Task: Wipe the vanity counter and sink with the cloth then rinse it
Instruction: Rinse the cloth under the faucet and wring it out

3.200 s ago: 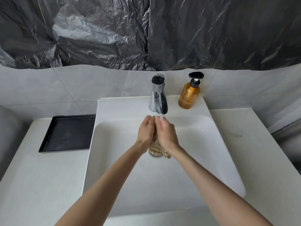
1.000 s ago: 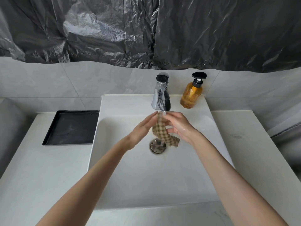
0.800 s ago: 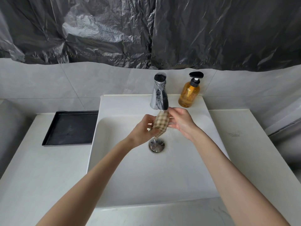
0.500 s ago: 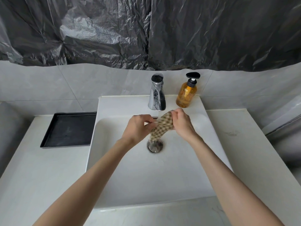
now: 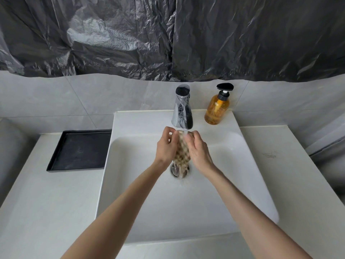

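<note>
- The left forearm (image 5: 130, 199) and right forearm (image 5: 242, 202) are seen bare up to the lower frame edge.
- The left hand (image 5: 166, 146) and right hand (image 5: 197, 150) are likewise left uncovered.

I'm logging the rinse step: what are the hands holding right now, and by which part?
The checked cloth, under the faucet: left hand grips its left side, right hand its right side, both near the top.

I see a white bench (image 5: 46, 212). A black tray (image 5: 80, 150) lies on its left side, right beside the white sink (image 5: 141, 120). A brown soap bottle (image 5: 216, 111) and a shiny tap (image 5: 182, 113) stand on the sink's back edge.
</note>
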Motion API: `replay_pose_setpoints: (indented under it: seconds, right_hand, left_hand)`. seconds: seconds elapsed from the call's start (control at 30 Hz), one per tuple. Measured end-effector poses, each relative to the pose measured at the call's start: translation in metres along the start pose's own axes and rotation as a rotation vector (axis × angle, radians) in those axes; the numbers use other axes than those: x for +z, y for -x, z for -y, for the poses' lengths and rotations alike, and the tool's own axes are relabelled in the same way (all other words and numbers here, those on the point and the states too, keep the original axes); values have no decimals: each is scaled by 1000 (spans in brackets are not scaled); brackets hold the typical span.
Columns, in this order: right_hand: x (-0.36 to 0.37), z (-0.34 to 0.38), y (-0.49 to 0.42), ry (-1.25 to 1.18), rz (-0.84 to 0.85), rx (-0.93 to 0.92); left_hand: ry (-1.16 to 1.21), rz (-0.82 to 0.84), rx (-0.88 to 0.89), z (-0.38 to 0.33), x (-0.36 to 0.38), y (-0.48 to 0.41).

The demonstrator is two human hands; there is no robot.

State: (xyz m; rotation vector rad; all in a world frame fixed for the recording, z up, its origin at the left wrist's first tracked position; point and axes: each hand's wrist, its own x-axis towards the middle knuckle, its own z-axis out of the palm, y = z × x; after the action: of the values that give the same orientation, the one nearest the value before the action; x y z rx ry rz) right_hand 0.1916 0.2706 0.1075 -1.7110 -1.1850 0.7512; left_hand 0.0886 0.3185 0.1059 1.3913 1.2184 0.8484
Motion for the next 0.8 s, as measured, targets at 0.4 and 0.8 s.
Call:
replay_pose_setpoints:
  seconds: [0.4,0.8]
  right_hand:
    - [39,17,-13,107,-137,119]
    - [4,12,-46,-374,-89,416]
  left_hand:
    - [210,-89,-185,-5,15,-5]
    - [336,190,-267,11,-8,8]
